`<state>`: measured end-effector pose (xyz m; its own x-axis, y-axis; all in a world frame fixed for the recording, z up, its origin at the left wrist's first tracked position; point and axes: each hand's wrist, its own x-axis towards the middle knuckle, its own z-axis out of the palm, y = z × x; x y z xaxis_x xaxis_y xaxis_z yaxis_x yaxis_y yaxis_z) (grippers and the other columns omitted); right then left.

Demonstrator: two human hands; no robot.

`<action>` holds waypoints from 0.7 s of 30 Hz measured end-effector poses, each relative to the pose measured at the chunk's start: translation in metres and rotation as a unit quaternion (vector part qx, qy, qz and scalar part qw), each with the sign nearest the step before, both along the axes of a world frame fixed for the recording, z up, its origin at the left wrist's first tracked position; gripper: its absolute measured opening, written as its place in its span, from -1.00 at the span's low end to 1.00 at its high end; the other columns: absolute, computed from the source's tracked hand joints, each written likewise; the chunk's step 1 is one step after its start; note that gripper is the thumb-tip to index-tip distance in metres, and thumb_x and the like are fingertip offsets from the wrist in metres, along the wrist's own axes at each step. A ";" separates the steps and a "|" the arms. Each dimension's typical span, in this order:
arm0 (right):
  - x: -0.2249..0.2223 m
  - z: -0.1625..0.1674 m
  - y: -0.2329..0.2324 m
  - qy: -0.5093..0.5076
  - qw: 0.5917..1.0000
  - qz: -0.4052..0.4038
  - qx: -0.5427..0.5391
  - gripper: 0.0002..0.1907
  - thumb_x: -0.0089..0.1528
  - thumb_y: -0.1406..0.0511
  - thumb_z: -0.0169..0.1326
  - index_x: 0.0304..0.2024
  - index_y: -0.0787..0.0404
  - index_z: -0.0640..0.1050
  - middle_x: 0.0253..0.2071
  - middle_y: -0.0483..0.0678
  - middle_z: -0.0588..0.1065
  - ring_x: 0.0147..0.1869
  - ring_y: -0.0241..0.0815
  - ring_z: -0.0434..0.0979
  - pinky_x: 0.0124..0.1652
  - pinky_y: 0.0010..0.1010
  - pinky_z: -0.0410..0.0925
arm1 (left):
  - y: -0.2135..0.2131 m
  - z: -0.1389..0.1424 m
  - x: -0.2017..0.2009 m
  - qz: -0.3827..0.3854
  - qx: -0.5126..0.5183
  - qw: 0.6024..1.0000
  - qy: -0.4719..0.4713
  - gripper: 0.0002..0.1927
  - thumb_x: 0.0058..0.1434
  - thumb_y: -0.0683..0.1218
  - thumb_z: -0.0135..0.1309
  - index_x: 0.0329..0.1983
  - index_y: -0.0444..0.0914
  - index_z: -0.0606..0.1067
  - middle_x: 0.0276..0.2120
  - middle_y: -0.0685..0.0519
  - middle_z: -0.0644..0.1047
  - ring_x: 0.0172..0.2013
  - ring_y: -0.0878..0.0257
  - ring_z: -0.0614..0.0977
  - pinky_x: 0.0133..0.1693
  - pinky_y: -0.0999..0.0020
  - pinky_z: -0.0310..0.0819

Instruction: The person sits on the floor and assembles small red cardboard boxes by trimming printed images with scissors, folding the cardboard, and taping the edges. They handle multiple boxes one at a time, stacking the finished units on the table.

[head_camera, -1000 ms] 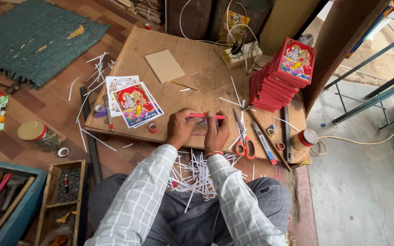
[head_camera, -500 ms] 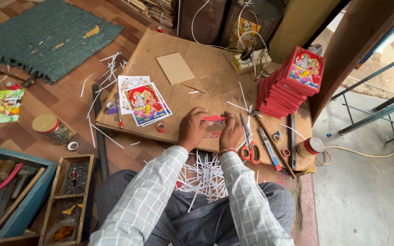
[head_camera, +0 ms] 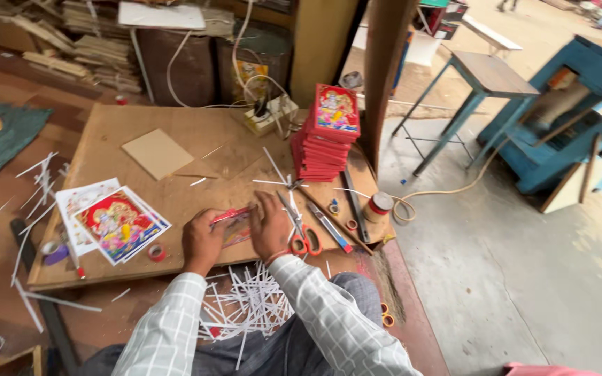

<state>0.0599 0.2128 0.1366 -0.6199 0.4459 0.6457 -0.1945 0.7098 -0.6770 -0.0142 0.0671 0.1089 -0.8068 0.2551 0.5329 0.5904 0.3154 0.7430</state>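
Note:
My left hand (head_camera: 202,242) and my right hand (head_camera: 268,224) both press on a small red-edged picture card (head_camera: 233,224) lying near the front edge of a wooden board (head_camera: 175,139). Each hand grips one side of the card; most of it is hidden under the fingers. Red-handled scissors (head_camera: 299,228) lie just right of my right hand. A pile of colourful printed pictures (head_camera: 114,223) lies left of my left hand. A tall stack of red-edged cards (head_camera: 327,139) stands at the board's back right.
White paper strips (head_camera: 249,306) litter my lap and the floor at left. A cardboard rectangle (head_camera: 157,154), a tape roll (head_camera: 377,207), a blue knife (head_camera: 330,227) and small red tape (head_camera: 156,252) lie on the board. A wooden post (head_camera: 388,69) and blue stools (head_camera: 485,83) stand right.
The view swung right and tilted up, bringing the blue stools and concrete floor into sight. Both hands stay on the card, shifting only slightly.

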 end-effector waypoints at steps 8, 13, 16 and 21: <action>0.031 0.041 -0.013 0.032 0.934 0.168 0.314 -0.89 0.16 0.34 0.21 -0.33 0.26 0.58 -0.20 0.11 0.49 0.00 0.14 0.53 0.25 -0.03 0.38 | 0.002 0.009 0.004 -0.018 0.008 0.998 -0.052 -0.87 0.18 -0.14 0.20 -0.23 -0.27 0.60 -0.30 -0.10 0.61 -0.34 -0.01 0.66 -0.29 0.20 0.52; 0.019 0.041 -0.008 -0.003 0.886 0.252 0.389 -0.92 0.09 0.36 0.18 -0.47 0.24 0.55 -0.32 0.08 0.54 -0.13 0.08 0.58 0.28 -0.06 0.34 | -0.002 0.017 0.007 -0.041 0.021 0.999 -0.009 -0.90 0.22 -0.15 0.19 -0.24 -0.28 0.59 -0.30 -0.10 0.61 -0.33 0.01 0.65 -0.28 0.22 0.51; 0.015 0.041 -0.010 -0.088 0.869 0.280 0.398 -0.92 0.07 0.32 0.19 -0.48 0.22 0.61 -0.49 0.04 0.52 -0.26 0.06 0.58 0.37 0.01 0.28 | -0.003 0.019 0.008 -0.055 0.034 0.997 -0.042 -0.91 0.23 -0.15 0.18 -0.26 -0.27 0.61 -0.32 -0.08 0.62 -0.34 0.05 0.67 -0.29 0.23 0.51; 0.010 0.045 -0.022 -0.159 0.853 0.241 0.434 -0.81 -0.02 0.23 0.23 -0.48 0.24 0.63 -0.43 0.08 0.56 -0.24 0.09 0.61 0.37 -0.02 0.23 | -0.005 0.015 0.005 -0.056 0.025 0.996 -0.068 -0.88 0.24 -0.17 0.16 -0.19 -0.29 0.61 -0.27 -0.09 0.63 -0.31 0.05 0.68 -0.23 0.24 0.53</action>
<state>0.0698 0.1908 0.1821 -0.8022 -0.4709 0.3671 -0.5095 0.8604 -0.0098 -0.0093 0.0617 0.1236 -0.8400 0.3230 0.4359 0.5134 0.2132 0.8313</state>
